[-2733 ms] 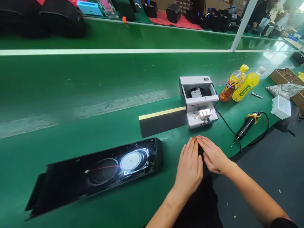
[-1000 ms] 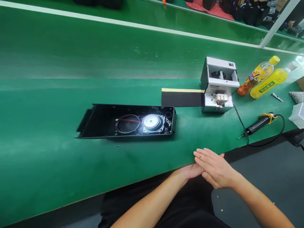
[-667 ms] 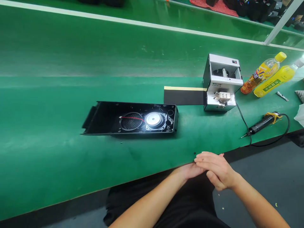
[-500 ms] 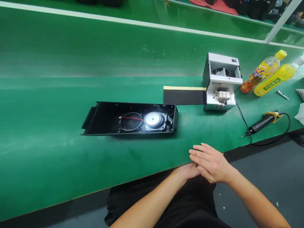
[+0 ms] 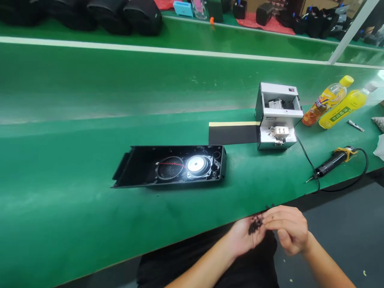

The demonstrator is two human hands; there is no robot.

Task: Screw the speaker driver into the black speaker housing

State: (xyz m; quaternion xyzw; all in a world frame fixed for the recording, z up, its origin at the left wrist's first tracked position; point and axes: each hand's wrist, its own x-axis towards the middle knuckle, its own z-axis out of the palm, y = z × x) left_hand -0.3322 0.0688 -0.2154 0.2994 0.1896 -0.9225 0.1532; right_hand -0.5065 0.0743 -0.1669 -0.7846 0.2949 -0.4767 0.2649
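My left hand [image 5: 243, 237] is palm up at the table's front edge, cupping a small heap of black screws [image 5: 255, 225]. Over that palm my right hand [image 5: 288, 227] reaches in from the right. Its fingers are stretched out together with their tips at the screws, and the thumb is apart. To the left on the table lies a long black speaker housing [image 5: 142, 166], inner side up. A speaker driver [image 5: 197, 164] with a bright silver back sits in its right part, beside a round grille opening [image 5: 169, 168] crossed by a red wire [image 5: 172, 163].
A silver screw feeder [image 5: 279, 122] stands behind, with a black strip [image 5: 233, 133] at its left. Two drink bottles, one orange-labelled [image 5: 325, 102] and one yellow [image 5: 346, 108], are right of it. A corded electric screwdriver [image 5: 333, 162] lies near the right edge. Black cases [image 5: 142, 17] line the back shelf.
My right hand has shifted right and uncovered my left palm, so the black screws now show. The view has tilted up, bringing more of the back shelf into sight.
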